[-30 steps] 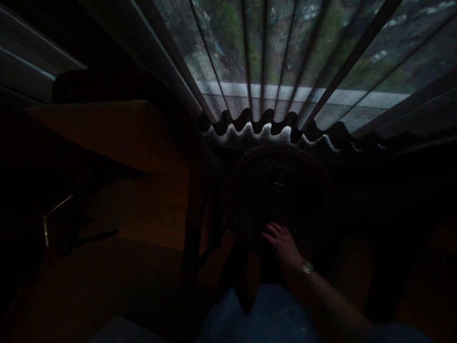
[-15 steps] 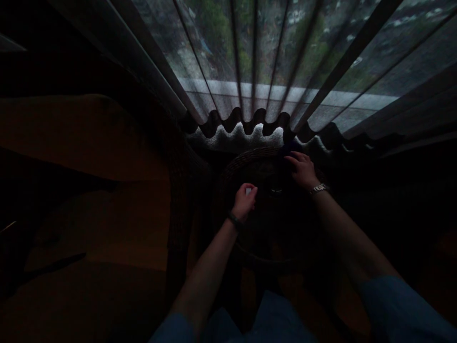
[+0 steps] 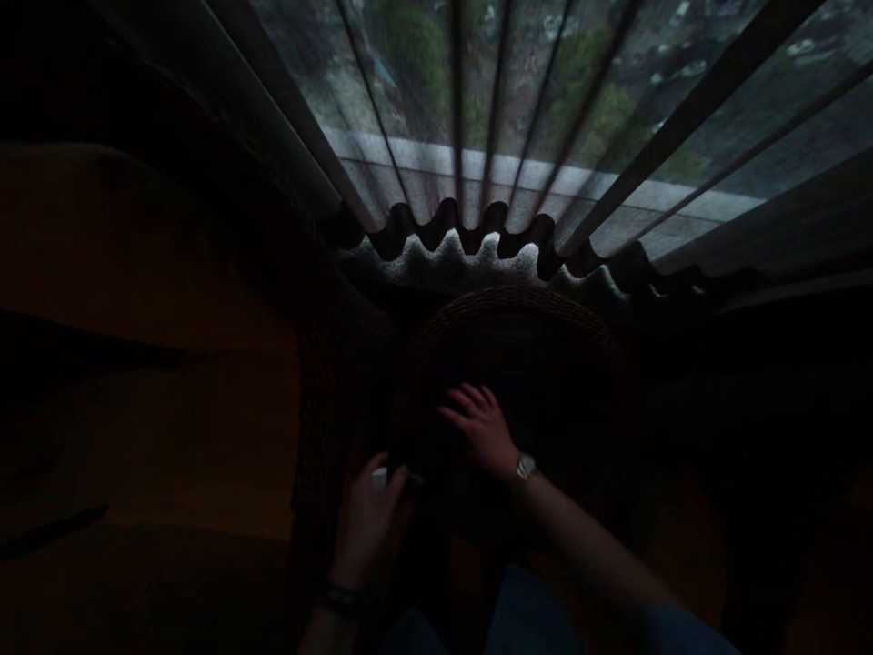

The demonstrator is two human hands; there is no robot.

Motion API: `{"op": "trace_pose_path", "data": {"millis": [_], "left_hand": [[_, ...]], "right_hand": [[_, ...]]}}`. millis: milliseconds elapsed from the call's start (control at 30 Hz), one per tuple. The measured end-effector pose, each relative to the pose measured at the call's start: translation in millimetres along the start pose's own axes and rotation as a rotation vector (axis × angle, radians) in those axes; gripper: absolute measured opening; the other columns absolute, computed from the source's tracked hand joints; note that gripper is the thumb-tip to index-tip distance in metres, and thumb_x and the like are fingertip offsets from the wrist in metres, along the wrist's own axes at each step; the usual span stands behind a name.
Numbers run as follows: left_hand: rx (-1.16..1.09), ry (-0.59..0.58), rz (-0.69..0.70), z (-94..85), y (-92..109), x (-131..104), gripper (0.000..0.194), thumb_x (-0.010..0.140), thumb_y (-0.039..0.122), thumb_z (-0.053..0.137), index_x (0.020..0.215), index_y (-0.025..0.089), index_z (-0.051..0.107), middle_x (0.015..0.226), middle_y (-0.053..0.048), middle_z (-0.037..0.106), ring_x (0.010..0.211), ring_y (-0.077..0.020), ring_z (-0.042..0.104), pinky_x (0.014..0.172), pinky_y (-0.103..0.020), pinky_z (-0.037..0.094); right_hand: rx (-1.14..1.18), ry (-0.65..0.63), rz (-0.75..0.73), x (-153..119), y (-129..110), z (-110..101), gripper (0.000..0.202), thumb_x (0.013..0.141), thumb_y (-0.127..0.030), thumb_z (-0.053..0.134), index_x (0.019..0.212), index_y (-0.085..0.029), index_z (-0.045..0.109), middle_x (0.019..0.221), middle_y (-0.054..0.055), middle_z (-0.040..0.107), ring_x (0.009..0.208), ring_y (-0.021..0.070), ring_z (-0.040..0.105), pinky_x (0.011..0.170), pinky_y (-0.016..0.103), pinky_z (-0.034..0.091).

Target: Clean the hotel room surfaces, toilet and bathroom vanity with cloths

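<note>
Low in the picture, my left hand [image 3: 368, 514], with a dark band at the wrist, is closed on a small white object [image 3: 379, 477]. Something dark shows beside its fingertips, too dim to name. My right hand [image 3: 486, 429], with a metal watch [image 3: 525, 467] on the wrist, has its fingers spread over the left part of a dark round table with a woven rim [image 3: 518, 296]. Whether its palm touches anything dark beneath is hidden by shadow.
Behind the table hangs a sheer pleated curtain [image 3: 470, 182] with a wavy lower edge, in front of a window showing trees. On the left stands a chair with a dark woven frame [image 3: 317, 391] and an orange-brown seat [image 3: 225, 428]. The room is very dark.
My right hand has moved left and nearer from the table's far right side, its fingers now spread. My left hand has moved down and left with the white object, toward the table's near left edge.
</note>
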State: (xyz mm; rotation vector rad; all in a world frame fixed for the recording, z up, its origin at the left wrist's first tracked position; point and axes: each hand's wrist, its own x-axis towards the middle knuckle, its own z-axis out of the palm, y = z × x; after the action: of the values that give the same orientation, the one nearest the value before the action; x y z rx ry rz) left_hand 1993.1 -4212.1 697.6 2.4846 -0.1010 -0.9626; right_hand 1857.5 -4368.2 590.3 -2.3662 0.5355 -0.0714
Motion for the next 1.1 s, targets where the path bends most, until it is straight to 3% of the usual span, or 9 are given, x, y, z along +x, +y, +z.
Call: {"op": "trace_pose_path", "data": {"millis": [100,233,367,433,533,633,800,967,1100], "left_hand": [[-0.023,0.013,0.024,-20.6,-4,-1,0.063,0.065,0.057,0.066,0.111,0.015,0.062,0.082,-0.005,0.069,0.067,-0.0204,0.064,0.049,-0.026,0.048],[-0.037,-0.096,0.133,23.6,40,13,0.046,0.071,0.046,0.065,0.106,0.016,0.061,0.073,0.000,0.062,0.060,-0.0156,0.058,0.046,-0.022,0.044],[-0.105,-0.174,0.190,102.4,95,32,0.023,0.078,0.026,0.064,0.098,0.016,0.059,0.067,0.003,0.054,0.055,-0.0110,0.051,0.043,-0.018,0.039],[-0.127,-0.182,0.208,134.8,117,42,0.016,0.079,0.020,0.065,0.093,0.016,0.058,0.067,0.004,0.052,0.054,-0.0094,0.048,0.043,-0.017,0.036],[-0.158,-0.178,0.214,159.8,136,51,0.015,0.080,0.018,0.067,0.091,0.015,0.057,0.068,0.004,0.051,0.054,-0.0078,0.046,0.043,-0.017,0.034],[-0.202,-0.186,0.207,156.2,135,41,0.027,0.083,0.025,0.068,0.104,0.015,0.056,0.074,0.003,0.052,0.056,-0.0081,0.047,0.046,-0.018,0.038],[-0.372,-0.380,0.330,117.0,109,-17,0.061,0.081,0.022,0.065,0.136,0.017,0.040,0.078,0.006,0.053,0.060,-0.0087,0.051,0.061,-0.022,0.046],[-0.103,-0.456,0.582,86.3,88,-66,0.087,0.083,0.017,0.059,0.158,0.018,0.016,0.096,-0.002,0.065,0.081,-0.0146,0.061,0.079,-0.029,0.049],[-0.078,-0.486,0.599,75.4,82,-68,0.089,0.082,0.015,0.058,0.159,0.017,0.015,0.108,-0.006,0.066,0.090,-0.0176,0.063,0.085,-0.032,0.048]], "right_hand": [[-0.096,0.183,0.149,51,68,-60,0.052,0.093,-0.023,0.053,0.144,-0.033,0.053,0.159,0.003,0.038,0.149,0.0265,0.023,0.123,0.054,0.015],[-0.168,0.445,0.635,-32,113,-65,0.050,0.091,-0.024,0.053,0.141,-0.019,0.054,0.153,0.015,0.038,0.143,0.0321,0.030,0.117,0.055,0.030],[-0.106,0.352,0.644,-141,47,2,0.053,0.088,-0.016,0.048,0.141,-0.021,0.051,0.153,0.016,0.034,0.144,0.0350,0.029,0.117,0.061,0.030],[-0.002,0.226,0.522,-160,9,25,0.058,0.087,-0.019,0.054,0.144,-0.027,0.049,0.157,0.012,0.031,0.147,0.0361,0.025,0.119,0.064,0.025],[0.193,0.194,0.431,-151,-17,19,0.054,0.089,-0.028,0.060,0.142,-0.030,0.052,0.154,0.011,0.040,0.144,0.0362,0.031,0.119,0.064,0.024],[0.385,0.394,0.456,-129,-12,-17,0.035,0.095,-0.033,0.053,0.127,-0.025,0.063,0.134,0.013,0.058,0.128,0.0313,0.049,0.113,0.057,0.036],[0.705,0.630,0.446,-101,0,-73,0.023,0.097,-0.037,0.053,0.105,-0.021,0.068,0.108,0.009,0.064,0.103,0.0228,0.060,0.094,0.042,0.051],[0.764,0.395,0.201,-79,-11,-107,0.025,0.084,-0.034,0.072,0.107,-0.024,0.072,0.112,0.007,0.063,0.109,0.0237,0.058,0.099,0.043,0.047],[0.916,0.287,0.156,-73,-14,-116,0.019,0.078,-0.030,0.078,0.095,-0.024,0.073,0.107,0.004,0.065,0.106,0.0223,0.059,0.099,0.041,0.047]]}}
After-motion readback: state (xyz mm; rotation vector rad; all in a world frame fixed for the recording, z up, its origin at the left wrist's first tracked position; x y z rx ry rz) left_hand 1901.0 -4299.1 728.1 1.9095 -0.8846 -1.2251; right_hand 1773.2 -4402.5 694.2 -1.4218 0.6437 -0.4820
